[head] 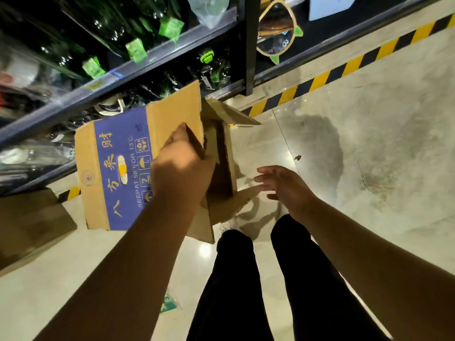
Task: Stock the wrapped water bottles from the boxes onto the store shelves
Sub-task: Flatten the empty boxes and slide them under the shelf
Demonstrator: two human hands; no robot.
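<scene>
Black trousers (234,279) stand on a glossy pale stone floor (369,168), and above it the right hand (283,185) hangs with loose, spread fingers, holding nothing. The left hand (182,168) grips the open edge of a cardboard box (115,168) with a blue printed band, tipped on its side with flaps splayed, its inside too dark to read; another brown box (29,225) sits at the left. Beyond, a yellow-and-black stripe (320,81) edges the floor under dark shelves (73,97) holding wrapped green-tagged bottles (110,33).
</scene>
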